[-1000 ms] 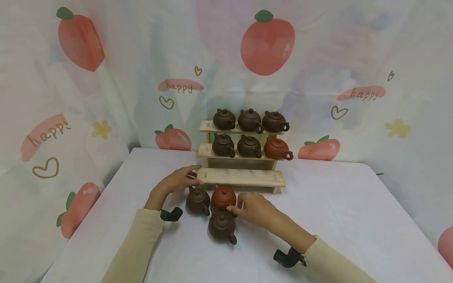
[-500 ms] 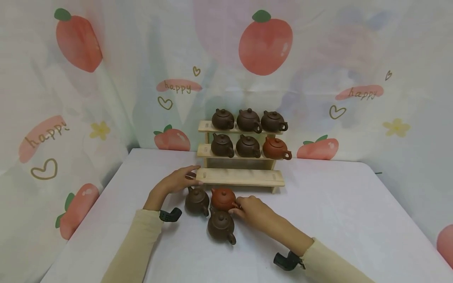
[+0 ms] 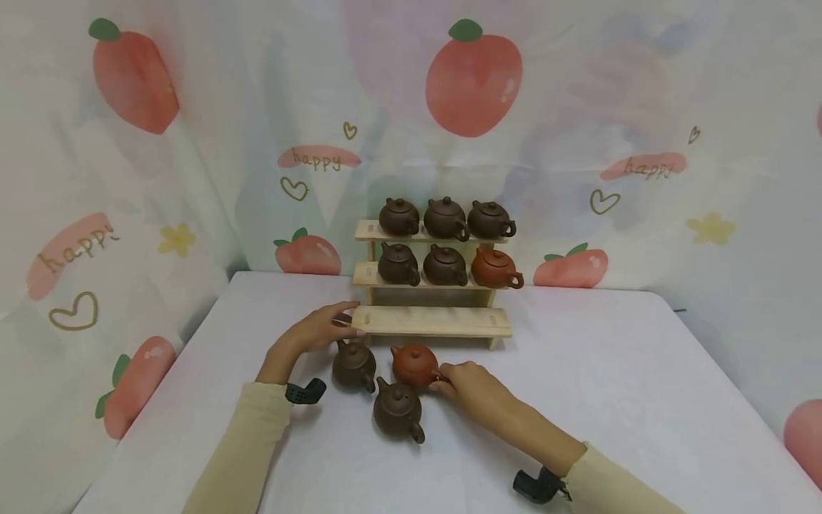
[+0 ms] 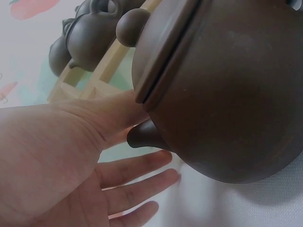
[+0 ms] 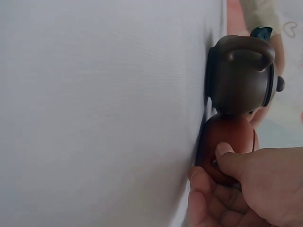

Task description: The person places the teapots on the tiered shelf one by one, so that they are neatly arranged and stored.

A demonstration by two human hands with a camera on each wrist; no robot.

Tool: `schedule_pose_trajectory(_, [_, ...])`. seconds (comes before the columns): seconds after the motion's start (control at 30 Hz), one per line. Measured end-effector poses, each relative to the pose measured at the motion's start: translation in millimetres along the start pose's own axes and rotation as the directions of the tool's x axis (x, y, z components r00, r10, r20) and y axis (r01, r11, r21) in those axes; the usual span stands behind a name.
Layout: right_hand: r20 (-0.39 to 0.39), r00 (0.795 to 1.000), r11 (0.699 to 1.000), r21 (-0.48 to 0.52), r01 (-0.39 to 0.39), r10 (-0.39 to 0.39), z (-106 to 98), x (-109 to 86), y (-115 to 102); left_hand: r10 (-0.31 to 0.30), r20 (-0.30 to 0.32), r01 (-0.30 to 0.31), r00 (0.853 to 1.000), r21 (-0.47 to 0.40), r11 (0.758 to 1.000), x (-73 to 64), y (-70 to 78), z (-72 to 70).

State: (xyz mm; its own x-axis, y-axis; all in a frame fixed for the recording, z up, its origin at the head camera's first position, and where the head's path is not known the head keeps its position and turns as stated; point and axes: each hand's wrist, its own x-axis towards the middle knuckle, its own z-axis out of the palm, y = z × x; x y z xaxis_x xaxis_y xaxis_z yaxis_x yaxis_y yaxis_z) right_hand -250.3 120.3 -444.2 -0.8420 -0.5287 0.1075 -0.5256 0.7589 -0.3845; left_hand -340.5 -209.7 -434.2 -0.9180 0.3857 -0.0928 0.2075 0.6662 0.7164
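Observation:
In the head view, my right hand [image 3: 478, 392] pinches the handle of a reddish-orange teapot [image 3: 414, 365] on the table; the thumb lies against the handle in the right wrist view. A dark brown teapot [image 3: 397, 410] stands just in front of it, with its handle toward me. Another dark brown teapot [image 3: 354, 365] stands to the left, below my left hand [image 3: 315, 330]. That hand touches the left end of the lowest step of a wooden stand [image 3: 430, 321]. Its fingers [image 4: 137, 194] look straight and spread in the left wrist view, while the teapot hides part of the thumb.
The stand's top step holds three dark brown teapots [image 3: 445, 218]. On its middle step sit two dark brown teapots [image 3: 444, 265] and a reddish-orange teapot [image 3: 496, 268]. Behind the white-covered table [image 3: 591, 385] hangs a fruit-print cloth [image 3: 552, 121].
My right hand has closed on the reddish-orange teapot's handle and shifted the teapot rightward, away from the two dark ones near it. My left hand has stayed at the stand.

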Motion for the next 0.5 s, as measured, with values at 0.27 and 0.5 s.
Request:
schedule_pose_trajectory(0.27, [-0.048, 0.999, 1.0, 0.004, 0.008, -0.008, -6.9, -21.0, 19.4, -0.006, -0.001, 0.006, 1.0, -0.011, 1.0, -1.2, -1.5, -1.0])
schedule_pose_trajectory(0.5, [-0.106, 0.994, 1.0, 0.004, 0.0, 0.0, -28.1, -32.3, 34.5, -0.019, 0.001, 0.019, 1.0, -0.029, 0.999, 0.7, -2.3, -0.4])
